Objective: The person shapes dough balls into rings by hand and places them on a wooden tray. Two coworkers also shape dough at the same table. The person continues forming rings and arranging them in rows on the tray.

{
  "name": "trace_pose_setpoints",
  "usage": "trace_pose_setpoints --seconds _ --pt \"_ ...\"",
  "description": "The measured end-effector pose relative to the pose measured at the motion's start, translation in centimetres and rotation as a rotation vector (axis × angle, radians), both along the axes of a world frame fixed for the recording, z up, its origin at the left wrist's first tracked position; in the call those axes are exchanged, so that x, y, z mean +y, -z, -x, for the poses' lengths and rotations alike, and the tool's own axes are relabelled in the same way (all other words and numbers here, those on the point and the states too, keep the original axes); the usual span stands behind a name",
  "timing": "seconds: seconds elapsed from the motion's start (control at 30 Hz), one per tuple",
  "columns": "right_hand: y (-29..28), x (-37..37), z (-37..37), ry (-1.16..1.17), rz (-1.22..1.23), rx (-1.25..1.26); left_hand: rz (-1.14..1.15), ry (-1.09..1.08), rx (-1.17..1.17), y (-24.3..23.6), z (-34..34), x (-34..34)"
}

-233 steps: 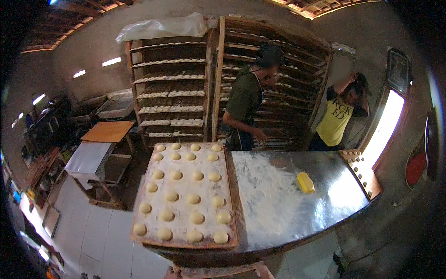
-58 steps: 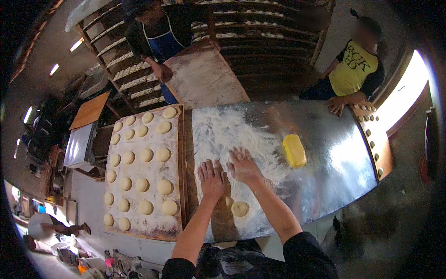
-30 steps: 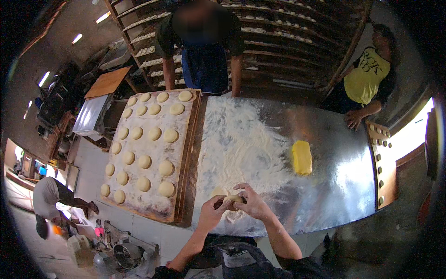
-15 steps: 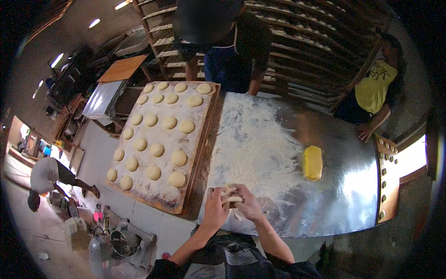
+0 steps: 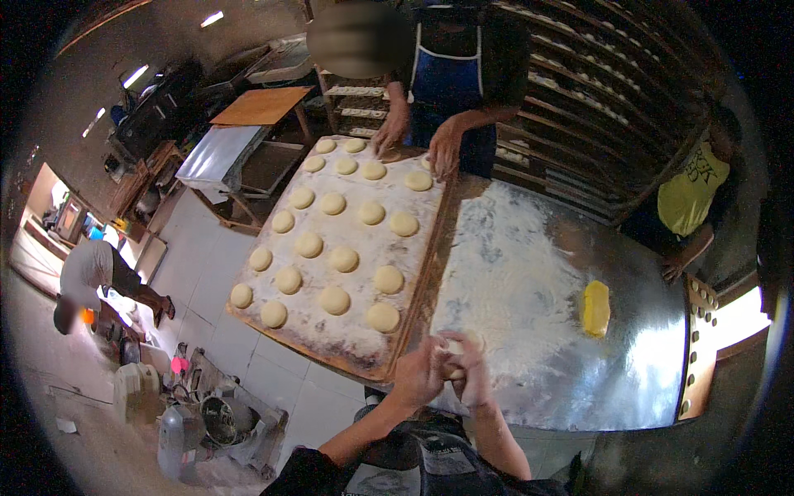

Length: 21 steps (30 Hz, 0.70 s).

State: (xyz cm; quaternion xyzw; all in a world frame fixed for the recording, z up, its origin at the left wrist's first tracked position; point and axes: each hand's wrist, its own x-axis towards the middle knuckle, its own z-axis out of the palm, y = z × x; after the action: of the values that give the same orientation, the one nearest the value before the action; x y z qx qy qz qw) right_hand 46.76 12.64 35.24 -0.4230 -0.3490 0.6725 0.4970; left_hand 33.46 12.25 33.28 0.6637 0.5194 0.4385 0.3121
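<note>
My left hand (image 5: pixel 419 374) and my right hand (image 5: pixel 471 370) come together above the near edge of the floured metal table (image 5: pixel 529 364). Between them, both sets of fingers are closed around a piece of pale dough (image 5: pixel 452 349), mostly covered by the fingers. Just left of my hands lies a wooden board (image 5: pixel 331 351) dusted with flour. Rows of round dough balls (image 5: pixel 343 259) sit on it, spaced apart. A yellow slab, butter-like in look (image 5: pixel 595 309), rests on the table to the right.
Across the board, a co-worker in a blue apron (image 5: pixel 447 74) has both hands at its far edge. Another person in yellow (image 5: pixel 693 194) stands at the table's far right. Loaded racks (image 5: pixel 579 91) rise behind. A small board of rounds (image 5: pixel 699 347) lies at the right end.
My view has swung left, so the board and table sit further right in it. My hands have closed more tightly around the dough. The co-worker's hands have come onto the board's far end.
</note>
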Motion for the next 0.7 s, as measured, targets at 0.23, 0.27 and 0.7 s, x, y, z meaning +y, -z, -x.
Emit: trace_pose_setpoints --seconds 0.23,0.27,0.7 --pt "-0.3 -0.8 5.8 -0.033 -0.144 0.242 0.0 0.088 0.147 -0.3 7.2 -0.2" --pt "-0.4 -1.4 6.7 -0.014 -0.167 0.096 -0.023 0.109 0.131 -0.2 8.1 -0.3" --pt "2.4 -1.3 13.9 0.041 -0.343 0.193 -0.052 0.193 0.056 -0.9 14.8 0.8"
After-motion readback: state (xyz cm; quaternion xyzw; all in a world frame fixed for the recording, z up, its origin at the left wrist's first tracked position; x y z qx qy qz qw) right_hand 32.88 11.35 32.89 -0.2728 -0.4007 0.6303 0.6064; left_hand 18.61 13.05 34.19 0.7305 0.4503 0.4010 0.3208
